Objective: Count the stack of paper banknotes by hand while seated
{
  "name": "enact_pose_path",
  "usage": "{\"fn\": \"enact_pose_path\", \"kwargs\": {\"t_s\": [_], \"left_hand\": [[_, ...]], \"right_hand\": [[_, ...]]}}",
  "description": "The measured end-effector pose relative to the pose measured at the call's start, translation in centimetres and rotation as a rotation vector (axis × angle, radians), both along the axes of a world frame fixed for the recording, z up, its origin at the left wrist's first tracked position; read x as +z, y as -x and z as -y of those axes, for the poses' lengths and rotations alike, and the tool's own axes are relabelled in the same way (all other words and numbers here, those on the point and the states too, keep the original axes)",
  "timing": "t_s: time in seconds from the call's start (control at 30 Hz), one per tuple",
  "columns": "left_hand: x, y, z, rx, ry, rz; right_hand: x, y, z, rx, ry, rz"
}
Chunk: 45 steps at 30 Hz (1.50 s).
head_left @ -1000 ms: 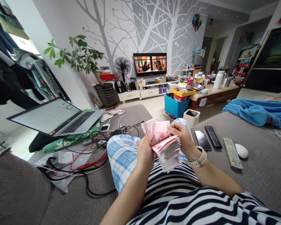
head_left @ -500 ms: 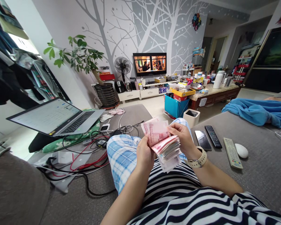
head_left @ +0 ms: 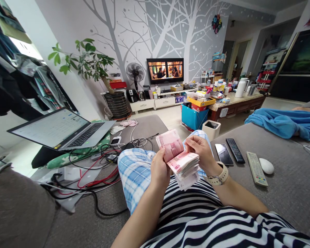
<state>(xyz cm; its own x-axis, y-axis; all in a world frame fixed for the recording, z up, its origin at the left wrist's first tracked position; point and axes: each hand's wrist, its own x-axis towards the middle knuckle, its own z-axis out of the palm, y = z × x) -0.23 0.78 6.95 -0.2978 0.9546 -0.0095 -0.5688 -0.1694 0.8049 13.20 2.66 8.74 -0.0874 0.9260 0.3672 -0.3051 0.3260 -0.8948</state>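
A folded stack of pink banknotes (head_left: 183, 162) is held over my lap, with one part fanned up toward the back and the thicker part bent down toward me. My left hand (head_left: 160, 168) is closed around the stack's left side at the fold. My right hand (head_left: 200, 153) has its thumb and fingertips pinched at the upper edge of the notes, near the fold; how many notes it grips I cannot tell. Some paler notes (head_left: 188, 182) hang lowest in the stack. A cream wristwatch (head_left: 220, 175) is on my right wrist.
Right of me on the grey sofa lie a phone (head_left: 224, 154), a black remote (head_left: 235, 150), a beige remote (head_left: 256, 168) and a white mouse (head_left: 266, 166). To the left are a laptop (head_left: 80, 132) and tangled cables (head_left: 103, 175). A white bin (head_left: 211, 130) stands ahead.
The raised note that my right hand held at its top corner has come down. My right fingertips are now nearer the fold, and the fanned notes lie flatter. My left hand stays put.
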Motion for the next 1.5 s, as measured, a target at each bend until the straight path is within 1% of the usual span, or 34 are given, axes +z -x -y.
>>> {"fn": "enact_pose_path", "kwargs": {"t_s": [0.17, 0.23, 0.4, 0.5, 0.73, 0.87, 1.07, 1.13, 1.3, 1.5], "left_hand": [[0.43, -0.13, 0.44, -0.016, -0.016, -0.001], [0.54, -0.15, 0.56, -0.044, -0.038, 0.007], [0.45, -0.06, 0.64, -0.161, -0.059, 0.017], [0.50, -0.02, 0.68, -0.177, -0.061, 0.022], [0.65, -0.10, 0.55, -0.096, -0.028, 0.049], [0.29, 0.09, 0.29, -0.094, 0.010, 0.105], [0.09, 0.30, 0.09, -0.075, -0.010, 0.096], [0.10, 0.28, 0.10, -0.066, -0.009, 0.078], [0.18, 0.31, 0.48, -0.015, -0.033, -0.041], [0.11, 0.34, 0.56, 0.002, -0.045, -0.101]], "right_hand": [[-0.21, -0.05, -0.36, -0.039, 0.022, 0.014], [-0.15, -0.05, -0.39, -0.043, 0.032, -0.005], [0.10, -0.04, -0.26, -0.007, 0.037, -0.005], [-0.04, -0.05, -0.31, -0.005, 0.035, 0.020], [-0.27, -0.15, -0.41, -0.002, 0.045, 0.023], [-0.20, -0.22, -0.41, 0.016, 0.029, 0.010], [-0.06, -0.20, -0.33, 0.022, 0.012, 0.005], [0.00, -0.20, -0.27, 0.030, 0.011, 0.002], [-0.03, -0.23, -0.23, 0.044, 0.000, 0.005], [0.08, -0.10, -0.09, 0.033, 0.009, 0.010]]}}
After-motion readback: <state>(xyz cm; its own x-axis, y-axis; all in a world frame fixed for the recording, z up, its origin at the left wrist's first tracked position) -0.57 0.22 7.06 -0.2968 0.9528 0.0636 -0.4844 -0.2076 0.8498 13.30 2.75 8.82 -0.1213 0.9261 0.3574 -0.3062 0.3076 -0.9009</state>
